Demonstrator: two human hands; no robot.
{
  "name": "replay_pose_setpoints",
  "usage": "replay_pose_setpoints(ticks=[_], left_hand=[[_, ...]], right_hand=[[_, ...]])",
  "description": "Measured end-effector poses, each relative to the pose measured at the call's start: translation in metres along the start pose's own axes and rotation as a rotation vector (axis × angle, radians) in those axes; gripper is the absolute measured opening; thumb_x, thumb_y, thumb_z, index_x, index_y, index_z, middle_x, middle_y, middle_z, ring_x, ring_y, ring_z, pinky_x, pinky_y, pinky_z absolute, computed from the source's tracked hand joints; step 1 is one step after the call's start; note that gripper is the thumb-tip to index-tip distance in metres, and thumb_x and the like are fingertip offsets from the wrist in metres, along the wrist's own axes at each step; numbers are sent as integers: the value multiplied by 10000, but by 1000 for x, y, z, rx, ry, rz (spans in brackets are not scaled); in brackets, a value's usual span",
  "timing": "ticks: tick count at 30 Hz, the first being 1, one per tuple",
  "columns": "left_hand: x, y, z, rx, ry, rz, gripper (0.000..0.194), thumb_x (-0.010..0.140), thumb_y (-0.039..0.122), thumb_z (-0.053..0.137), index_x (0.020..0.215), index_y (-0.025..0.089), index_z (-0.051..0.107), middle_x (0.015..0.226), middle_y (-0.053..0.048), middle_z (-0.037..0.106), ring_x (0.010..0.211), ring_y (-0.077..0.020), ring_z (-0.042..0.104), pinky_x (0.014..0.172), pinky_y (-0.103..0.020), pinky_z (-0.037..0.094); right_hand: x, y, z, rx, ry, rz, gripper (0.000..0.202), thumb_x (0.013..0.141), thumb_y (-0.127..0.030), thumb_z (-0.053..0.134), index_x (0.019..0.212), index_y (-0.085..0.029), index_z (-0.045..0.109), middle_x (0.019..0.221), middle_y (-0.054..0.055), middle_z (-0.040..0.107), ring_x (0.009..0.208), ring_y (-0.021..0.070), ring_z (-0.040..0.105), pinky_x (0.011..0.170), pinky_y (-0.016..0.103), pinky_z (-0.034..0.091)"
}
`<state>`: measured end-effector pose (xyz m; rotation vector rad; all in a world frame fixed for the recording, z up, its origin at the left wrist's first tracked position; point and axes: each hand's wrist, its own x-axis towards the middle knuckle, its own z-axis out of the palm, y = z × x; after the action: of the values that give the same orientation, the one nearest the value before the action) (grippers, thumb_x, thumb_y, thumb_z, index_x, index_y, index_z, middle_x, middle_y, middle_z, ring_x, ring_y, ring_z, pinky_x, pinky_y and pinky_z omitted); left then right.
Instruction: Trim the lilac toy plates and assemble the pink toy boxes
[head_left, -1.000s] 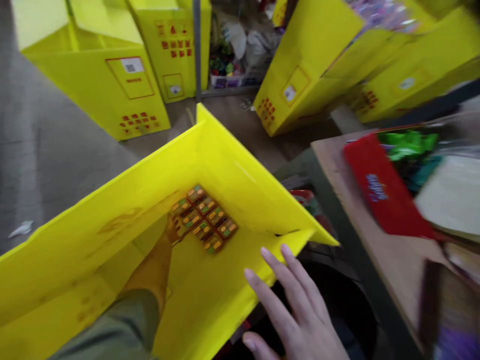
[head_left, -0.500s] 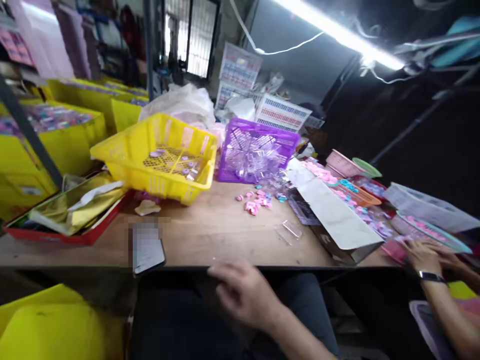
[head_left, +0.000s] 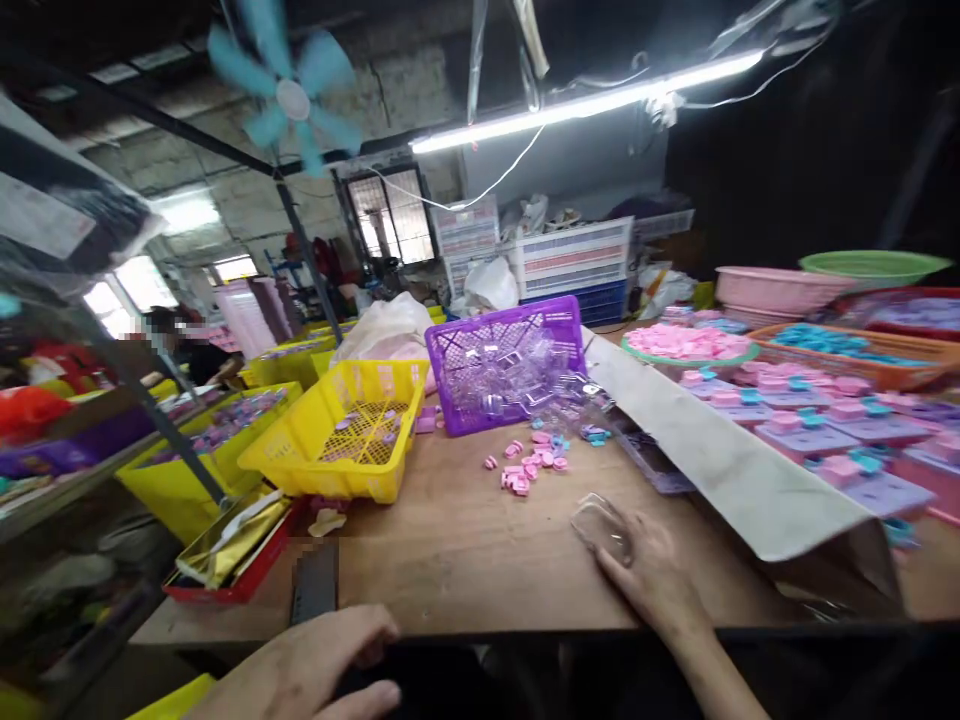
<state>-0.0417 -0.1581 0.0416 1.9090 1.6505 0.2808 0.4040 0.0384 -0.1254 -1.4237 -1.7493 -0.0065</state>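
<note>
At the table's front edge, left of centre, my left hand (head_left: 322,660) has its thumb and curled index finger apart, holding nothing. My right hand (head_left: 652,565) grips the right side of a small transparent plastic piece (head_left: 589,515) on the wooden table (head_left: 450,570); the fingers partly hide it. Beyond it lie loose pink parts (head_left: 529,468) and a few blue parts (head_left: 595,435). A tilted purple basket (head_left: 450,410) behind them holds many transparent plastic pieces (head_left: 517,375). Close to my left hand is a dark phone (head_left: 315,585).
A yellow basket (head_left: 322,480) with a few purple parts and a red box (head_left: 225,595) stand at left. A long white cardboard piece (head_left: 720,470) borders the right, beyond which are purple-and-pink assemblies (head_left: 810,430), a pink basin (head_left: 780,285) and an orange basket (head_left: 922,375). A person sits far left.
My view has lifted and turned. My right hand has moved from the front edge out to the transparent piece and taken hold of it. My left hand has come into view.
</note>
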Motion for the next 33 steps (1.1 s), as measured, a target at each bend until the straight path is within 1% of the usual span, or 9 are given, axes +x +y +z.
replay_pose_setpoints(ticks=[2,5,10,16,20,24,29,31,33], left_hand=[[37,40,10,113,-47,43,321,977,473,737,1288,397,727,1281,19,789,1196,-258,741,1055,-332,566],[83,63,29,157,-85,75,327,964,412,761,1278,331,712,1281,2,792,1200,-247,742,1033,-295,545],[137,54,58,165,-93,108,239,995,386,702,1201,269,731,1216,-42,806,1137,-270,761,995,-346,568],[236,53,83,195,165,321,288,1093,422,536,1155,210,720,1084,-87,763,995,-236,754,917,-362,614],[315,66,102,314,201,421,241,1052,314,598,1221,218,741,1298,-117,717,1181,-262,725,1047,-399,606],[373,63,113,352,257,383,284,1031,217,573,1219,196,785,1490,-193,624,1358,-377,639,1166,-557,544],[399,41,94,334,400,254,420,1025,146,486,1377,158,713,1593,-255,542,1451,-460,546,1146,-698,530],[384,31,82,318,446,227,467,1012,189,533,1461,142,650,1647,-267,491,1503,-477,495,1166,-724,509],[353,21,75,284,440,297,458,1019,268,580,1461,162,635,1606,-230,553,1493,-418,538,1233,-664,491]], right_hand=[[-1,21,11,10,42,24,589,964,-550,564,1393,-155,650,1225,196,751,1130,420,712,1018,602,587],[-1,41,23,-55,13,30,605,998,-598,523,1431,-190,630,1259,180,728,1123,410,713,998,590,586],[-8,38,22,-138,-60,-21,530,1053,-510,508,1522,-268,549,1361,136,687,1152,376,717,959,565,591],[-8,28,18,-77,-29,20,574,1024,-427,618,1570,-306,486,1356,111,685,1191,357,677,1021,551,565],[-9,21,15,-144,58,94,617,986,-412,691,1572,-317,520,1386,112,671,1197,380,612,1056,587,529],[-9,13,15,-151,35,154,650,945,-348,744,1563,-316,546,1407,116,660,1192,377,597,1028,575,544],[-8,10,15,-180,-2,174,645,961,-302,730,1577,-327,537,1440,104,649,1258,361,608,1063,555,566],[-7,12,15,-163,-17,154,652,966,-288,721,1586,-308,521,1469,110,621,1298,339,605,1116,520,563],[-6,14,15,-144,-26,135,659,957,-258,711,1586,-283,516,1471,121,604,1320,327,605,1148,503,556]])
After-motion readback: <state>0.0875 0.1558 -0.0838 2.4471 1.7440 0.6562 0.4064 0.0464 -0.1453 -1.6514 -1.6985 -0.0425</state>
